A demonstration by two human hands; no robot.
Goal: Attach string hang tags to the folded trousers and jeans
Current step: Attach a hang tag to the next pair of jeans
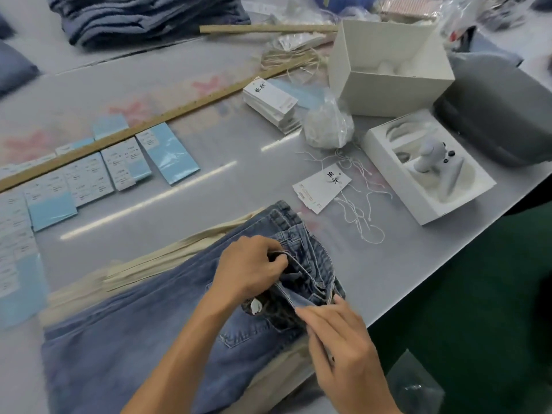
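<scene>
My left hand [251, 265] and right hand [337, 333] both pinch the waistband of the soft, floppy folded blue denim jeans [167, 318] at the grey table's [403, 264] near edge; probably opening it. Loose white string hang tags [321, 186] lie just beyond.

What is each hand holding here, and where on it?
Both grip the blue jeans at the waistband: left hand its upper edge, right hand its near end.

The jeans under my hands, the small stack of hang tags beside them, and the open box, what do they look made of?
The jeans: blue denim, washed and faded, with contrast stitching along seams and pocket. The hang tags: matte white card, stiff flat edges, printed characters. The open box: smooth white paperboard, judging by its thin, crisp walls; it could be coated.
</scene>
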